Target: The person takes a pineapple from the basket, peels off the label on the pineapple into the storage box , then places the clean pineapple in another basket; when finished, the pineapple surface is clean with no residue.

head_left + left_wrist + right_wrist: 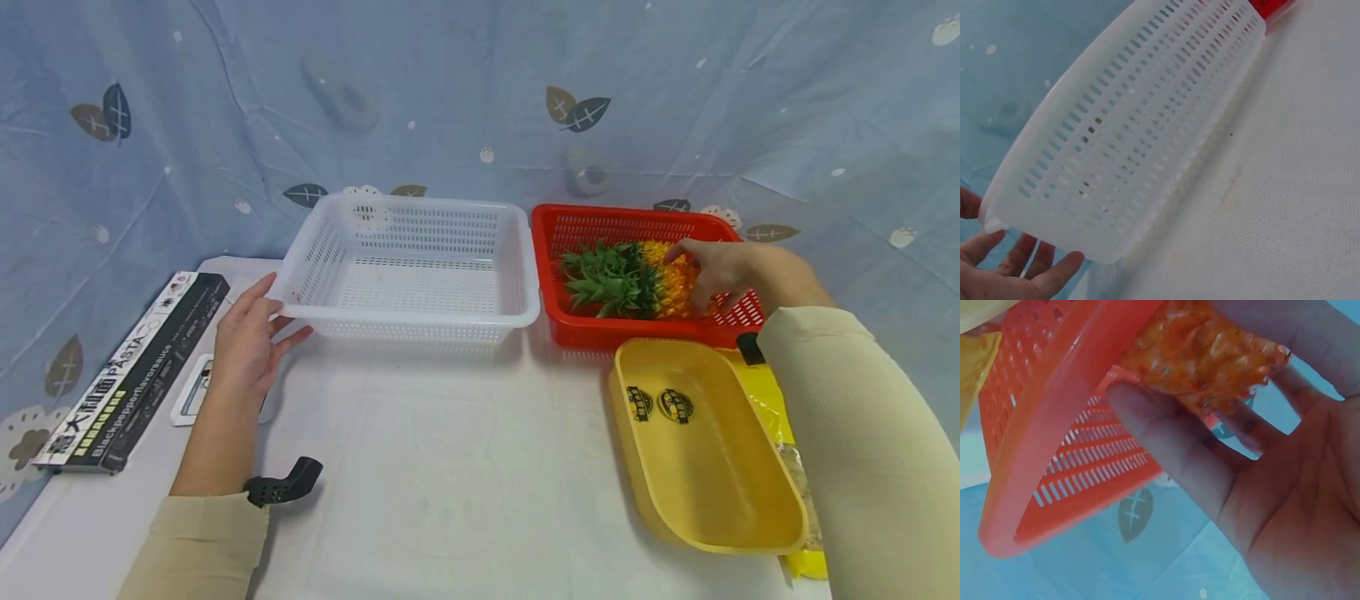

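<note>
The left hand is at the front left corner of a white slotted plastic basket. Its fingers are spread and touch the rim; in the left wrist view, fingertips show below the corner. Inside a red slotted basket, two pineapples lie side by side with green leafy crowns pointing left. The right hand reaches in from the right and grips the nearer pineapple near its base. In the right wrist view, thumb and fingers sit around the orange, glossy pineapple.
A yellow tub stands in front of the red basket, beside a yellow packet partly under the right arm. At left lie a black and white pasta box and a white, blue-edged item, partly hidden. Patterned blue cloth hangs behind.
</note>
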`<action>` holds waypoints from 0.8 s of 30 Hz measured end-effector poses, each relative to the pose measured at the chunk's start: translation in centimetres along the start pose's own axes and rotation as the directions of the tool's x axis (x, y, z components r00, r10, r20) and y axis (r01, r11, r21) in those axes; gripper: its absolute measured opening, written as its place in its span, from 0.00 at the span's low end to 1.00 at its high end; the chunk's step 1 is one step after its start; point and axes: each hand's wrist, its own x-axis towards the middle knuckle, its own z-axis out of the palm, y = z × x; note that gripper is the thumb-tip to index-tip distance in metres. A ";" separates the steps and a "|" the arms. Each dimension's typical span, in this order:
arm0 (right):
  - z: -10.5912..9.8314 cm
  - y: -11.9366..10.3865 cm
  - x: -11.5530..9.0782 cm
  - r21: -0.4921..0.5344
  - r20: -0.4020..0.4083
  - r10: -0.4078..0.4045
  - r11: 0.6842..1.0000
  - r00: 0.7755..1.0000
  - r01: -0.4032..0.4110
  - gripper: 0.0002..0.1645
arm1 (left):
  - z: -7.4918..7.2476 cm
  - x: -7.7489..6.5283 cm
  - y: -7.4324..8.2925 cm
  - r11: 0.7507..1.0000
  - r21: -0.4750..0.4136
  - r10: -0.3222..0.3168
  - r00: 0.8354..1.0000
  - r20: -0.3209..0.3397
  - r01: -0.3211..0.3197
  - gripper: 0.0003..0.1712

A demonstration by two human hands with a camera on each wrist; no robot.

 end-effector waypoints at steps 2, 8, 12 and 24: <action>0.0 0.0 0.1 0.008 0.011 -0.008 1.000 1.000 0.008 0.58 | 0.0 0.0 0.0 1.000 0.000 -0.005 1.000 0.000 0.005 0.28; 0.2 0.3 0.3 0.003 -0.023 -0.011 1.000 1.000 0.011 0.57 | -0.1 0.1 0.2 1.000 0.008 -0.026 1.000 0.007 0.026 0.29; 0.2 0.6 0.4 0.004 -0.029 -0.021 1.000 0.999 0.021 0.58 | -0.1 0.0 0.2 0.999 0.014 -0.029 1.000 0.006 0.029 0.29; 0.8 1.5 0.7 0.026 -0.030 -0.032 0.999 0.999 0.033 0.47 | -0.1 0.0 0.3 1.000 -0.015 -0.024 1.000 0.005 0.024 0.29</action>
